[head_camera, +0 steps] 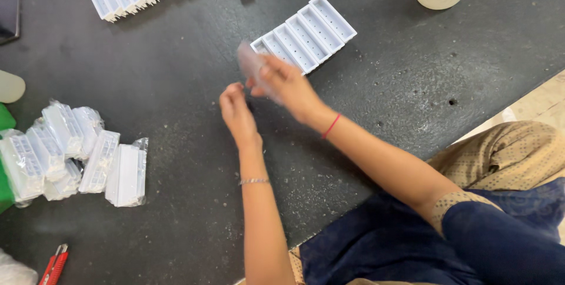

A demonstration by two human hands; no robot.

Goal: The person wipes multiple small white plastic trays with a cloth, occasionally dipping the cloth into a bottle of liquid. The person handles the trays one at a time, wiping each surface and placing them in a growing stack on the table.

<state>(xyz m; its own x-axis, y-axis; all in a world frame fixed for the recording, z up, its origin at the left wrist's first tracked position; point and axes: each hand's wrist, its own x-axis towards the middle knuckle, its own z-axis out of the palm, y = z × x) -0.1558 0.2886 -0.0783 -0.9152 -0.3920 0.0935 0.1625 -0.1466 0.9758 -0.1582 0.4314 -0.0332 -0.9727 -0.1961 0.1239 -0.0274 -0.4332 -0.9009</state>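
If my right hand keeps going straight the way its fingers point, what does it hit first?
Probably the row of white trays just beyond the right hand, nearest tray first, though the hand's height above the table is unclear. It holds a blurred clear wrapper.

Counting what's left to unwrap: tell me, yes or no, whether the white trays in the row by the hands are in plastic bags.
No, the row of white trays lies bare on the dark table.

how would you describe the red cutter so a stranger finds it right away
Start from the dark worktable and go to its bottom-left corner, below the pile of bagged white parts. The cutter lies there alone, the only slim red-and-grey tool among white plastic.
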